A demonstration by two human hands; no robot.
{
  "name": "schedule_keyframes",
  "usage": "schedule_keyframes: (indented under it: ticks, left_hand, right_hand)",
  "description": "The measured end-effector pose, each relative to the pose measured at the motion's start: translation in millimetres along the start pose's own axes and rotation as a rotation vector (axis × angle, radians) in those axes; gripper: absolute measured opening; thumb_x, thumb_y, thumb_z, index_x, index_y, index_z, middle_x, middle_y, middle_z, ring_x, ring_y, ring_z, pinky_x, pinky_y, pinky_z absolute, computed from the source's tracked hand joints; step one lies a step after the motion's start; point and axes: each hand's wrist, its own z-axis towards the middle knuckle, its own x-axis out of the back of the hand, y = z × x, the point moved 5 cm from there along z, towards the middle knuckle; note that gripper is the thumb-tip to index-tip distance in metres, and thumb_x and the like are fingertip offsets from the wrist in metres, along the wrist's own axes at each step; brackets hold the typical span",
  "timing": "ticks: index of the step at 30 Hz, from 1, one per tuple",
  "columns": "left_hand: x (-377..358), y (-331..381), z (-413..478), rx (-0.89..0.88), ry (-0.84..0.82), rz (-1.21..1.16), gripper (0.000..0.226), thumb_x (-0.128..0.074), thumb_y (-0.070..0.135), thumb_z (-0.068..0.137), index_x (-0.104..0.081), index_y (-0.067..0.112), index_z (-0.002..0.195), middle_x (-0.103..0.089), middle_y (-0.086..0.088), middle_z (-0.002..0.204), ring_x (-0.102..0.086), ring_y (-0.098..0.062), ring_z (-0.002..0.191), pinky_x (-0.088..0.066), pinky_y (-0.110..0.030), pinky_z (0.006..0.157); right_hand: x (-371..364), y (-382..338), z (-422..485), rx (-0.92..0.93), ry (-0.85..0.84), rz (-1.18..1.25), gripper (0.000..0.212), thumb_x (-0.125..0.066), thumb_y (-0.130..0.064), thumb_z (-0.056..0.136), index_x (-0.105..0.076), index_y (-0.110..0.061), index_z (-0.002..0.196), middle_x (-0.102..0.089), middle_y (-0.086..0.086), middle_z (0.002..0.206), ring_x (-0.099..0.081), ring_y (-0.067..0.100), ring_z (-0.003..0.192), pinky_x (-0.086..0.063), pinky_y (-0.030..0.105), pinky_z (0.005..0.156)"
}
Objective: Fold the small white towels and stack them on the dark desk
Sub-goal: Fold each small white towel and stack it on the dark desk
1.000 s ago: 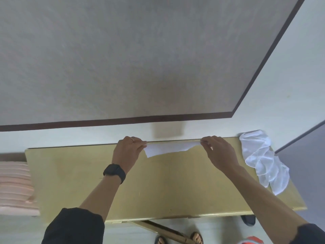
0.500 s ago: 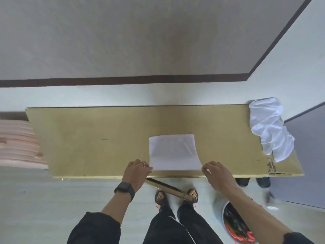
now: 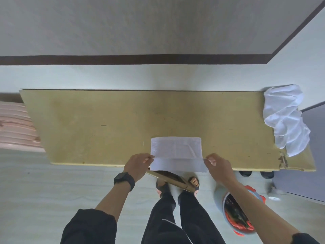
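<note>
The flat towel is plain white, like the crumpled towel heap. The tabletop is mustard yellow with dark specks. The wristwatch is black, the bucket red and grey.

Thin white cloth towel, seemingly matt desk

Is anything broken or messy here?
Yes. The desk is chipped at its near right corner, and the crumpled towel pile there spills over the right edge.
</note>
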Motion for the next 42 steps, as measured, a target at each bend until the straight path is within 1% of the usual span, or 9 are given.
schedule_keyframes:
  ticks: [4,8,14,25,29,32,36,39,42]
  left_hand:
    - [6.0,1.6,35.3,0.081,0.078,-0.252,0.012,-0.063,0.029,0.095,-0.073,0.029,0.102,-0.073,0.009,0.095,-0.067,-0.012,0.092,-0.051,-0.027,0.086]
    - [1.6,-4.4,67.0,0.137,0.17,-0.393,0.009,-0.066,0.028,0.094,-0.071,0.034,0.098,-0.072,0.01,0.087,-0.067,-0.012,0.087,-0.051,-0.027,0.084]
    - [-7.5,-14.3,89.7,0.136,0.224,-0.348,0.019,-0.063,0.032,0.096,-0.074,0.034,0.111,-0.074,0.013,0.099,-0.067,-0.01,0.095,-0.051,-0.026,0.092]
    - [-19.7,-22.3,99.7,0.093,0.326,-0.164,0.019,-0.059,0.033,0.096,-0.073,0.039,0.108,-0.066,0.01,0.09,-0.061,-0.006,0.08,-0.046,-0.019,0.074]
    - [-19.1,-24.4,99.7,0.079,0.347,-0.193,0.018,-0.063,0.029,0.095,-0.076,0.036,0.105,-0.063,0.008,0.095,-0.062,-0.007,0.082,-0.044,-0.016,0.077]
    - [-16.3,-22.2,99.9,0.07,0.351,-0.186,0.016,-0.063,0.029,0.094,-0.075,0.036,0.103,-0.062,0.008,0.096,-0.062,-0.007,0.082,-0.053,-0.027,0.082]
    - [-17.4,-6.3,97.0,-0.063,0.398,-0.01,0.022,-0.064,0.023,0.093,-0.07,0.032,0.112,-0.057,0.002,0.116,-0.059,-0.016,0.098,-0.054,-0.034,0.083]
    - [-25.1,11.6,99.4,-0.277,0.453,0.187,0.023,-0.073,0.022,0.085,-0.071,0.029,0.107,-0.065,0.002,0.112,-0.061,-0.022,0.098,-0.054,-0.035,0.074]
    - [-29.4,19.9,104.4,-0.353,0.451,0.242,0.017,-0.08,0.02,0.08,-0.075,0.028,0.093,-0.069,0.005,0.101,-0.064,-0.022,0.092,-0.052,-0.034,0.071]
  right_hand:
    - [-4.0,-11.0,38.2,-0.077,0.083,0.134,0.016,-0.06,-0.033,0.096,-0.064,-0.02,0.103,-0.067,-0.005,0.096,-0.061,0.014,0.09,-0.04,0.026,0.072]
    - [-9.5,-14.6,69.3,-0.117,0.184,0.238,0.014,-0.059,-0.031,0.097,-0.065,-0.022,0.105,-0.065,-0.004,0.096,-0.057,0.009,0.082,-0.036,0.013,0.062]
    - [-23.2,-7.2,91.3,-0.108,0.239,0.261,0.019,-0.057,-0.027,0.097,-0.069,-0.022,0.111,-0.067,-0.005,0.097,-0.06,0.014,0.089,-0.04,0.024,0.072]
    - [-30.4,-6.3,98.0,0.0,0.319,0.14,0.012,-0.061,-0.022,0.095,-0.069,-0.027,0.103,-0.056,-0.008,0.083,-0.053,0.001,0.077,-0.033,0.008,0.067]
    - [-31.1,-9.0,100.5,0.023,0.336,0.056,0.01,-0.059,-0.026,0.095,-0.067,-0.025,0.103,-0.055,-0.006,0.084,-0.052,0.008,0.075,-0.037,0.02,0.066]
    - [-32.0,-11.0,100.5,0.026,0.309,0.018,0.014,-0.058,-0.027,0.096,-0.065,-0.025,0.107,-0.055,-0.001,0.098,-0.054,0.015,0.085,-0.04,0.028,0.075]
    - [-34.6,-24.4,95.0,0.193,0.368,-0.168,0.027,-0.065,-0.013,0.089,-0.068,-0.021,0.114,-0.053,0.002,0.123,-0.044,0.023,0.109,-0.042,0.032,0.087]
    - [-47.0,-44.0,93.8,0.414,0.414,-0.318,0.029,-0.071,-0.01,0.084,-0.073,-0.023,0.11,-0.063,-0.002,0.115,-0.046,0.024,0.105,-0.047,0.039,0.086]
    - [-61.5,-53.9,99.9,0.453,0.344,-0.352,0.023,-0.073,-0.016,0.085,-0.074,-0.027,0.105,-0.066,-0.007,0.11,-0.049,0.022,0.104,-0.041,0.034,0.082]
